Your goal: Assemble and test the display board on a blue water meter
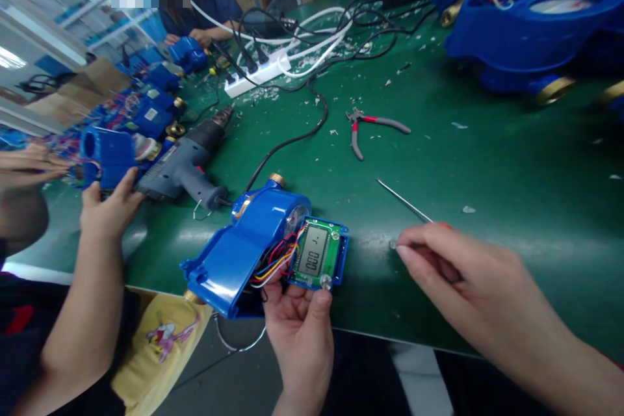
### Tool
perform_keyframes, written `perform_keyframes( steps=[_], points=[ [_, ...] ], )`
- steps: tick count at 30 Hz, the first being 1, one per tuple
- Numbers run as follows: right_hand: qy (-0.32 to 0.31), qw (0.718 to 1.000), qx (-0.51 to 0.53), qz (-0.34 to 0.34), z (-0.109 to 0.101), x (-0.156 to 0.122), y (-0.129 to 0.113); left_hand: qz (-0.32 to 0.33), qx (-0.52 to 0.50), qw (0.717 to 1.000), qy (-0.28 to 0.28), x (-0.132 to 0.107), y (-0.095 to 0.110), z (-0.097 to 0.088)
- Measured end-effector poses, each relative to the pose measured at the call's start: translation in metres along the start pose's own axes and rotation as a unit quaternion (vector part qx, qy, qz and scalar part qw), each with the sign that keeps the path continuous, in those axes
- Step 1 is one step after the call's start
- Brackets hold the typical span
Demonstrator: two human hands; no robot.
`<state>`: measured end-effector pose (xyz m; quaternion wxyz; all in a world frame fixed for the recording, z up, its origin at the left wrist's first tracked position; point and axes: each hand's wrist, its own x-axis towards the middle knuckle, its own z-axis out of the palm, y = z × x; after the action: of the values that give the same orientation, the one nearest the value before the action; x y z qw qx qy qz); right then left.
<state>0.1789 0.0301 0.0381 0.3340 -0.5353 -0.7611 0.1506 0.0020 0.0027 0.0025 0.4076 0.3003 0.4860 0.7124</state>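
Observation:
My left hand [302, 325] is closed on the lower edge of a green circuit board with an LCD display [313, 251], seated in a blue frame. Colored wires [280, 263] run from the board to a blue water meter [253, 221], which lies on the table with its brass fittings showing. My right hand [458, 266], right of the board, pinches a small shiny piece [392, 244] too small to name. A screwdriver's thin metal shaft [404, 200] sticks out beyond my right knuckles. Its handle is mostly hidden by the hand, so I cannot tell whether I hold it.
Grey-and-red cutting pliers [368, 127] lie beyond the board. A heat gun [188, 166] rests at left, near a co-worker's hand [110, 205] on another meter [110, 153]. Farther back are a power strip [258, 73] and tangled cables. Large blue meters [526, 32] stand at right.

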Motion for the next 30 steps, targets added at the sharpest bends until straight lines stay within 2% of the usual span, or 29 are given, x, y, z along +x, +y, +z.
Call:
perform_keyframes(
  steps=[2,6,11,17,30],
  points=[
    [-0.054,0.998,0.026,0.001,0.007,-0.01,0.005,0.003,0.007,1.0,0.002,-0.001,-0.001,-0.001],
    [-0.081,0.996,0.025,-0.04,0.021,-0.022,0.005,0.012,0.012,1.0,0.0,0.0,-0.002,-0.003],
    [-0.086,0.992,-0.007,-0.096,0.026,-0.022,0.003,0.012,0.005,1.0,-0.002,0.001,-0.003,-0.002],
    [-0.096,0.991,-0.02,-0.096,0.028,-0.025,0.004,0.014,-0.003,1.0,-0.002,0.0,-0.002,0.0],
    [-0.089,0.99,-0.029,-0.104,0.028,-0.026,0.004,0.024,0.047,0.999,0.004,-0.004,-0.005,0.0]
  ],
)
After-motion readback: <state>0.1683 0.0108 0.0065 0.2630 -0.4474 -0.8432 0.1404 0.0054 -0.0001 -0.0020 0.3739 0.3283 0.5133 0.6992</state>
